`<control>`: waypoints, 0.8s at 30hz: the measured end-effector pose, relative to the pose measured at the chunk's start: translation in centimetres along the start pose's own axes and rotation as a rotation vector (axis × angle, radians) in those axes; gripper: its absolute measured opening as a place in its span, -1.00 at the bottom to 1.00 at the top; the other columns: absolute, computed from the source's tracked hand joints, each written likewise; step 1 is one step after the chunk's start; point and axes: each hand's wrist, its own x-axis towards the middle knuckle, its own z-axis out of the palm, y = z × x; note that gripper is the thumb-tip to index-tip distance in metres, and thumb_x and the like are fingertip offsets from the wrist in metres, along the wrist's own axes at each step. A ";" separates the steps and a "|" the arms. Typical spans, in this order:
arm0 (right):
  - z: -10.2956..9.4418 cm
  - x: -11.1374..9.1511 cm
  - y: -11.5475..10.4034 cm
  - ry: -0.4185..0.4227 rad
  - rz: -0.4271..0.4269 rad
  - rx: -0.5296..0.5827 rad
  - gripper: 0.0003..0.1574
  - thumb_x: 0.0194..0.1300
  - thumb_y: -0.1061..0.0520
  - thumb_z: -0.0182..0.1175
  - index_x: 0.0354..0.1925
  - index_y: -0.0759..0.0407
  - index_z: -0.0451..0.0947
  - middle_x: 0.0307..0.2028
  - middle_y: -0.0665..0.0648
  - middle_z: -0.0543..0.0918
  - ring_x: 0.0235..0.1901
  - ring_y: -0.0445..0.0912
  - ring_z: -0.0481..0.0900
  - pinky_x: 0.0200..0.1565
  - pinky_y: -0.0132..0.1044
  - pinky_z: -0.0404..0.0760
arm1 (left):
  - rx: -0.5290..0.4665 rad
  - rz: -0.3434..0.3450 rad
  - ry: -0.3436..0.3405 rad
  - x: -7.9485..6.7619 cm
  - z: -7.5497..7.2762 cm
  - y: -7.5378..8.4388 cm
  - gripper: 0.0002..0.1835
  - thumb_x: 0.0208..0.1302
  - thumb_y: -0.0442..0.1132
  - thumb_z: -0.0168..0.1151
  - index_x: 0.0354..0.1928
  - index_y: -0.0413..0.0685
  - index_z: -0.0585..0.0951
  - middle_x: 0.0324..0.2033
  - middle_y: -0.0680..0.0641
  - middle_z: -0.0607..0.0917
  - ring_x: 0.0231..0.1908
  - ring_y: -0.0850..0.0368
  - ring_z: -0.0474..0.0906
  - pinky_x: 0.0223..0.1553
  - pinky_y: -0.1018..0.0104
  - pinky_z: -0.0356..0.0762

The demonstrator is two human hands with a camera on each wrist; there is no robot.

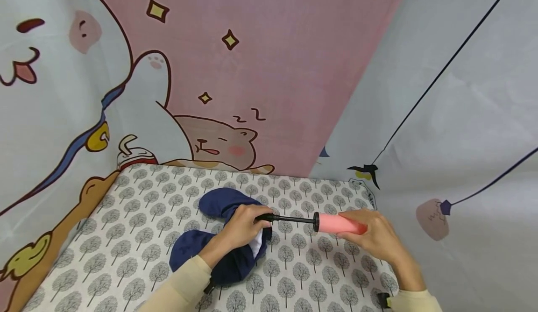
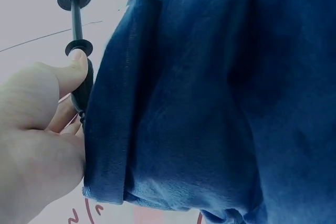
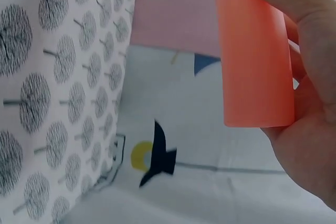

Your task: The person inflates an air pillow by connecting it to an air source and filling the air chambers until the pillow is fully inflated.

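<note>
A hand pump stretches between both hands, with a pink cylinder [image 1: 329, 223] and a thin black rod [image 1: 294, 219] drawn out of it. My left hand [image 1: 241, 225] grips the pump's black handle [image 2: 82, 90] at the rod's end. Around the pink barrel [image 3: 257, 61] curl the fingers of my right hand [image 1: 374, 232]. Below the left hand and forearm lies a navy plush, U-shaped neck pillow [image 1: 191, 244], partly covered by them. A white patch shows at its right side. In the left wrist view the pillow's fabric [image 2: 184, 103] fills most of the picture.
A white cloth with grey trees [image 1: 286, 256] covers the table. Cartoon-printed curtains [image 1: 269, 69] rise behind it and along both sides. A small black and yellow object [image 1: 383, 300] sits by the right sleeve at the lower edge.
</note>
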 end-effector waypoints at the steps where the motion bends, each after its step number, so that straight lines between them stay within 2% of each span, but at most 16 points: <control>1: 0.3 0.2 -0.3 -0.003 -0.002 -0.001 -0.29 -0.08 0.04 0.88 0.10 -0.15 0.90 -0.04 -0.10 0.95 -0.10 -0.10 0.87 0.02 0.00 0.76 | 0.003 0.007 -0.003 0.1 0.1 0.1 -0.62 0.48 -0.34 0.51 0.29 -0.12 0.81 0.24 -0.25 0.86 0.12 -0.07 0.88 0.07 0.14 0.84; 4: 1.6 1.0 -1.4 0.001 -0.035 -0.008 -0.31 -0.09 0.02 0.88 0.08 -0.12 0.90 -0.08 -0.10 0.95 -0.15 -0.18 0.83 -0.07 -0.15 0.73 | 0.013 0.024 -0.015 0.2 0.3 0.2 -0.62 0.48 -0.31 0.50 0.29 -0.14 0.81 0.24 -0.26 0.86 0.09 -0.07 0.89 0.08 0.10 0.86; 7: 2.8 1.7 -2.6 0.044 -0.078 -0.020 -0.31 -0.14 0.02 0.89 0.04 -0.07 0.91 -0.11 -0.07 0.96 -0.20 -0.17 0.83 -0.12 -0.18 0.71 | 0.035 0.048 -0.004 0.3 0.5 0.4 -0.65 0.48 -0.29 0.50 0.25 -0.16 0.83 0.19 -0.26 0.88 0.02 -0.06 0.91 0.01 0.16 0.85; 10: 3.9 2.4 -3.6 0.106 -0.115 -0.028 -0.30 -0.19 0.03 0.89 0.01 -0.01 0.92 -0.12 0.00 0.96 -0.22 -0.10 0.86 -0.14 -0.13 0.71 | 0.049 0.037 0.014 0.4 0.6 0.5 -0.67 0.46 -0.28 0.51 0.21 -0.12 0.84 0.14 -0.19 0.91 -0.02 -0.02 0.91 -0.07 0.24 0.80; 13: 4.8 2.8 -4.4 0.133 -0.143 -0.016 -0.32 -0.17 0.04 0.89 0.00 0.07 0.92 -0.12 0.07 0.97 -0.23 -0.04 0.89 -0.16 -0.11 0.71 | 0.051 0.020 0.019 0.4 0.5 0.5 -0.66 0.44 -0.29 0.53 0.21 -0.10 0.85 0.12 -0.16 0.92 -0.02 -0.01 0.91 -0.09 0.28 0.77; 18: 5.6 2.7 -4.9 0.090 -0.145 0.031 -0.32 -0.12 0.04 0.88 0.03 0.10 0.91 -0.10 0.07 0.96 -0.20 -0.04 0.89 -0.14 -0.13 0.77 | 0.023 -0.004 -0.014 0.3 0.4 0.6 -0.63 0.44 -0.33 0.54 0.25 -0.09 0.83 0.15 -0.17 0.90 -0.11 0.07 0.89 -0.14 0.38 0.71; 21: 5.1 2.2 -4.4 0.037 -0.112 0.050 -0.34 -0.05 0.02 0.86 0.07 0.03 0.90 -0.08 0.00 0.96 -0.15 -0.09 0.88 -0.08 -0.12 0.80 | -0.005 -0.021 -0.042 0.2 0.4 0.8 -0.62 0.47 -0.33 0.51 0.28 -0.09 0.82 0.18 -0.19 0.89 -0.22 0.15 0.83 -0.22 0.45 0.60; 24: 4.6 1.7 -3.6 -0.003 -0.076 0.061 -0.34 0.00 -0.01 0.84 0.11 -0.04 0.90 -0.05 -0.05 0.95 -0.12 -0.15 0.87 -0.05 -0.16 0.80 | -0.012 -0.029 -0.056 0.1 0.2 0.7 -0.61 0.49 -0.32 0.50 0.31 -0.10 0.81 0.22 -0.21 0.87 -0.18 0.15 0.85 -0.19 0.45 0.61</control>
